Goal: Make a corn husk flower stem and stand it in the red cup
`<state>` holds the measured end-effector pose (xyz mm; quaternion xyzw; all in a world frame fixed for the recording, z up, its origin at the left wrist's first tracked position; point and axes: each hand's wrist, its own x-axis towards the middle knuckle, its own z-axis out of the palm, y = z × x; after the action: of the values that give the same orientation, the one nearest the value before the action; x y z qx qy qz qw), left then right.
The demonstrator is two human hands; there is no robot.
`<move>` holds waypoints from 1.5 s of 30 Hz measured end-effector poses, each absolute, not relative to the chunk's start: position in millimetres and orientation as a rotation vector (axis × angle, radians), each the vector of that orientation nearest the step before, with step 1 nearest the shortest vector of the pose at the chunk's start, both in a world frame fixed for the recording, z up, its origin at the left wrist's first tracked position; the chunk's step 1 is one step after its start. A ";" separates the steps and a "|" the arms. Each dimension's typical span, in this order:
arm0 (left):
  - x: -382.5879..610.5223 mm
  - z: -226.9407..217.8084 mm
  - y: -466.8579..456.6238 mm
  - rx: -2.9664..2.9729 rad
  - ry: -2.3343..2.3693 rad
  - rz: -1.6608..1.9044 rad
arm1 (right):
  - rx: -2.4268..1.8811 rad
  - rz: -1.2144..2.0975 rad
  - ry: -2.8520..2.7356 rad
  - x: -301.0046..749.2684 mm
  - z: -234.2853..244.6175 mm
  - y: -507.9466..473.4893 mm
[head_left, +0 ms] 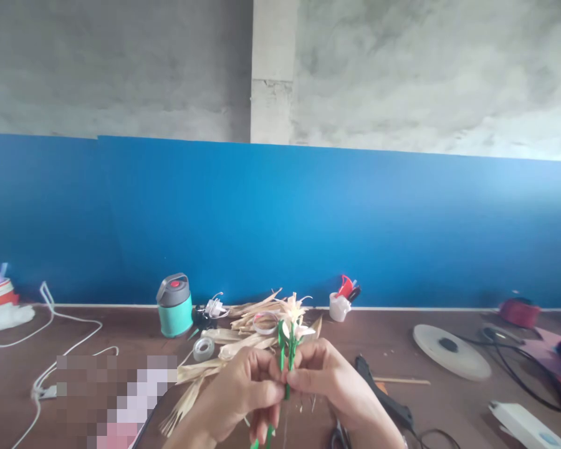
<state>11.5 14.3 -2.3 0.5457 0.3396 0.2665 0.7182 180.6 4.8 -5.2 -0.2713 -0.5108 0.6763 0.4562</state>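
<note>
Two thin green stems [287, 352] stand upright between the hands, low in the middle of the view and just above the worktop [402, 337], with pale husk flowers [293, 312] at their tops. The left hand [243, 399] and right hand [331, 380] meet around them. The fingers [271, 390] of each hand are pressed together and pinch the stems from opposite sides. Holding them low on the stalks seems to leave the petals clear of the grip. The green ends poke out below the left hand.

Just behind lies one loose heap of dried husk strips [247, 330], probably kept near for easy reach, with one roll of clear tape [204, 348] at its left edge. One black glue gun [383, 393] lies right of the right hand, and one pair of scissors [340, 434] shows at the bottom edge. Further back stand one teal jug [174, 307] and one white cup [340, 305] holding red-handled tools. One white disc [451, 351] lies well apart to the right.
</note>
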 end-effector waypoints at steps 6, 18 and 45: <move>15.7 -2.0 10.8 1.206 0.773 0.661 | -0.691 1.655 -1.230 179.4 -3.8 3.5; 18.8 6.1 3.9 1.606 1.235 0.726 | -1.057 1.302 -1.417 174.1 -7.9 4.9; 11.2 2.1 5.7 1.162 0.782 0.727 | -0.503 1.727 -1.151 169.3 -6.0 3.9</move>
<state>11.2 5.7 2.1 0.5224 0.3515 0.3268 0.7048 169.3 3.9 -6.0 -0.2063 -0.4724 0.7084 0.4821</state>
